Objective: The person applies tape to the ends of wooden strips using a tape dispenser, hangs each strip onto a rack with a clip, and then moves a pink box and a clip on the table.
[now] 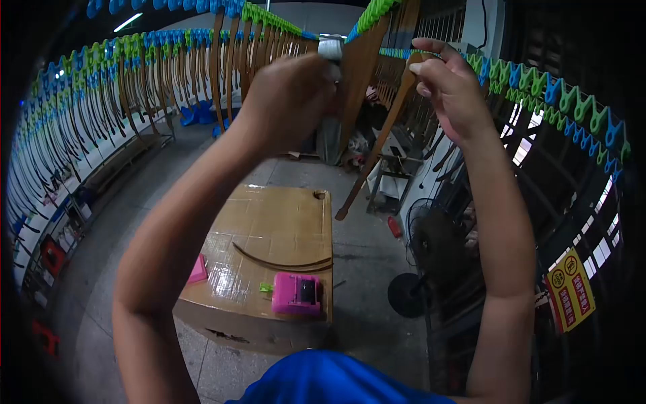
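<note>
My right hand point(452, 91) is raised at the upper right, thumb and fingers pinched on the wide end of a brown strap point(382, 143). The strap hangs down at a slant, its narrow tip over the floor beside the cardboard box. My left hand point(291, 93), smeared by motion, is up near the line of hanging straps with its fingers curled together; I cannot tell what is in them. Close to its right hangs a broad run of brown straps point(363, 71) under green and blue clothespins point(372, 17).
Below stands a cardboard box point(279, 214) with a curved brown strip point(277, 264) and a pink device point(296, 293) on top. Rows of clothespins with straps point(128, 67) run along the left. On the right are a black fan point(431, 236) and a yellow-red sign point(570, 291).
</note>
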The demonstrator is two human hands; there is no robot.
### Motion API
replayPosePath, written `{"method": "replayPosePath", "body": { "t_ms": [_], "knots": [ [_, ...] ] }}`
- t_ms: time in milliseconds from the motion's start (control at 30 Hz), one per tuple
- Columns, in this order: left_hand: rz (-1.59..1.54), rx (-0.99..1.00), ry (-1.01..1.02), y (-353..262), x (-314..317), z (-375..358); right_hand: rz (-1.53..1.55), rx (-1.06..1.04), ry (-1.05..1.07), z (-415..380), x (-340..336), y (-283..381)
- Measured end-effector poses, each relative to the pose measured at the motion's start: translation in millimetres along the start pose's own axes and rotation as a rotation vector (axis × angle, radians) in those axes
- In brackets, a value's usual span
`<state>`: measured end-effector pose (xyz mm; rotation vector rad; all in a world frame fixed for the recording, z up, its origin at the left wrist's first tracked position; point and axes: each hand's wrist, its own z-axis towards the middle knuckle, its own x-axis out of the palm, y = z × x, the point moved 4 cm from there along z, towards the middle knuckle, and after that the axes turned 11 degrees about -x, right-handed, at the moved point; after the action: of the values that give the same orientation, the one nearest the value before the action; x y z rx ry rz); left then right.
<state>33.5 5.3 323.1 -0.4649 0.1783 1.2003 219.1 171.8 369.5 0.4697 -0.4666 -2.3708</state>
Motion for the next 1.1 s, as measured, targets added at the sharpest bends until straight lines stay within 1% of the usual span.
{"method": "replayPosePath", "body": {
  "t_ms": [33,100,133,167,233,300,467,667,833,967,1033,1067,1100],
  "knots": [
    [-0.096,0.053,-0.029,3.0,-4.1,27.3,-0.061,0.018,-0.039,9.0,-2.0,0.6],
    [-0.006,-0.04,-0.16,-15.7,-13.2,73.3,-0.079,0.015,-0.021,24.5,-4.2,3.6],
    [-0.006,-0.033,-0.165,-20.6,-15.7,75.0,-0.094,0.023,-0.002,31.6,-5.1,4.2],
    [0.003,-0.021,-0.166,-24.7,-10.6,96.2,-0.096,0.016,-0.002,39.3,-6.7,3.9],
    [0.019,-0.002,-0.161,-32.8,0.2,133.3,-0.154,-0.064,0.054,50.6,-7.4,5.3],
    [0.034,0.017,-0.155,-46.9,5.8,150.7,-0.191,-0.052,0.054,55.3,-4.2,13.2],
    [0.071,0.048,-0.138,-52.5,7.9,159.0,-0.325,0.017,0.069,64.5,0.9,24.1],
    [0.127,0.084,-0.124,-64.1,6.9,140.3,-0.313,-0.063,0.156,77.7,-3.6,11.9],
    [0.181,0.1,-0.112,-72.5,3.5,126.5,-0.257,-0.025,0.156,82.4,-0.4,10.9],
    [0.226,0.107,-0.103,-75.8,0.3,122.0,-0.247,-0.039,0.176,88.5,-3.7,3.5],
    [0.249,0.111,-0.095,-77.9,-0.9,119.1,-0.147,-0.067,0.205,93.0,-6.4,-2.2],
    [0.259,0.113,-0.09,-78.9,-0.9,119.7,-0.144,-0.065,0.206,91.4,-2.7,0.7],
    [0.269,0.113,-0.084,-79.8,-0.8,120.5,-0.135,-0.055,0.161,89.1,-1.9,3.9]
  ]
}}
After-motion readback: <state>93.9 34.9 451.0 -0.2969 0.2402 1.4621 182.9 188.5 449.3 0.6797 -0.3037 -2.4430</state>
